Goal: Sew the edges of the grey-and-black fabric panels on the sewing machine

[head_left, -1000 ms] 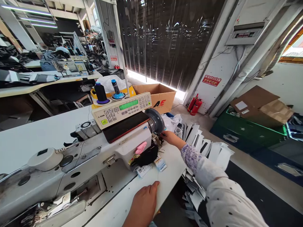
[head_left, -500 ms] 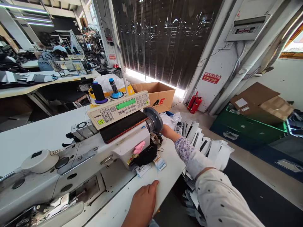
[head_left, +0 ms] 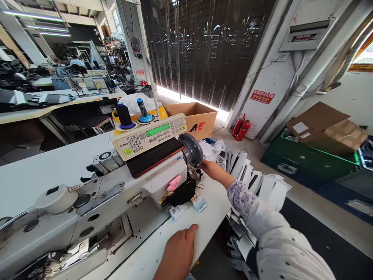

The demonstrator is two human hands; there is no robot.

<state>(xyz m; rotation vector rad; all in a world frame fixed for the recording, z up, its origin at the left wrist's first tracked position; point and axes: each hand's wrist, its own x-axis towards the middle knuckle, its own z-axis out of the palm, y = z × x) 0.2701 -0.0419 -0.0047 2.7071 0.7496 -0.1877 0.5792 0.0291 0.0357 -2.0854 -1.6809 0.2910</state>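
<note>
A white sewing machine (head_left: pixel 151 182) with a control panel (head_left: pixel 150 137) fills the left and middle. My left hand (head_left: pixel 179 249) is low over the table, closed with thumb and finger pinched on a thin dark thread (head_left: pixel 196 214). The thread rises from the fingertips toward the machine's right end. My right hand (head_left: pixel 217 173) reaches to that end, just below the grey handwheel (head_left: pixel 192 149), its fingers bent together; whatever they hold is too small to make out. Between the hands lie a black cloth bundle (head_left: pixel 182 193), a pink clip-like piece (head_left: pixel 174 182) and paper labels (head_left: pixel 199 202).
Thread cones (head_left: pixel 124 116) stand behind the panel beside an open cardboard box (head_left: pixel 194 116). A stack of grey-white strips (head_left: pixel 268 186) hangs right of the table. Farther back are red fire extinguishers (head_left: pixel 241 128) and a green crate (head_left: pixel 311 155). A person (head_left: pixel 62 77) sits at another machine.
My right hand has drawn back slightly from behind the handwheel, so its fingers now show. My left hand keeps its pinch on the thread. The view has shifted slightly.
</note>
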